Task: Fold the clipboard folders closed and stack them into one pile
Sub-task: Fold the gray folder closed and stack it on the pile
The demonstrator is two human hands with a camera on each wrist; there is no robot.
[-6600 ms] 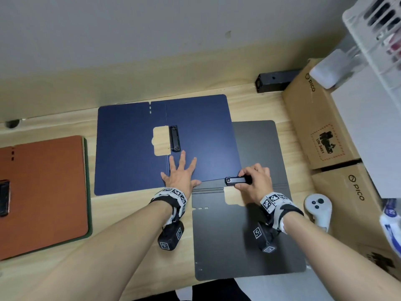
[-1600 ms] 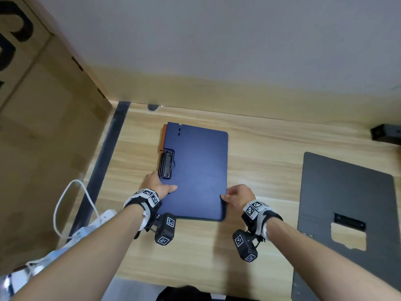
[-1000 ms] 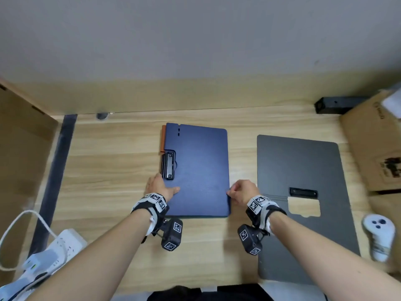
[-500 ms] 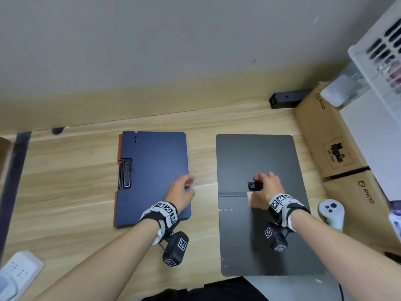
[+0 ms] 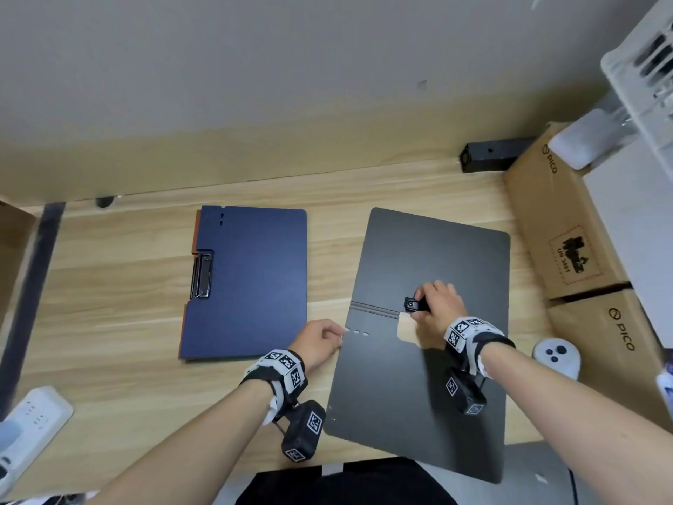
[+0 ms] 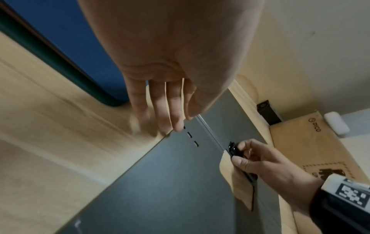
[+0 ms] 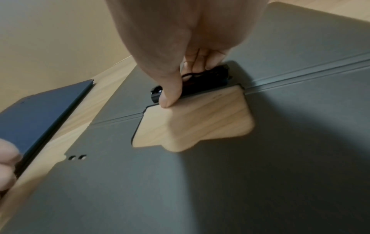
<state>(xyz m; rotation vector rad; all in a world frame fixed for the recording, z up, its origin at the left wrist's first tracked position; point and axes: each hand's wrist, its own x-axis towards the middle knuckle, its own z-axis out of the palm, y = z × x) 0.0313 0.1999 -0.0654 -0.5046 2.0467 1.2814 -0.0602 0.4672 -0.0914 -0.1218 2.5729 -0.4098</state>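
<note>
2 cardboard boxes (image 5: 568,227), white controller (image 5: 556,356), power strip (image 5: 31,417).

Wooden desk (image 5: 109,304) carries closed blue folder (image 5: 255,282), open grey folder (image 5: 429,377), power strip (image 5: 32,420)

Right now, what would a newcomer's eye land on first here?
The big grey folder lying open flat at right, with the right hand gripping its black clip at the fold. The left hand has its fingertips at the folder's left edge. To the left on the desk lies the closed blue folder, stacked on an orange one that peeks out along its left edge.
</note>
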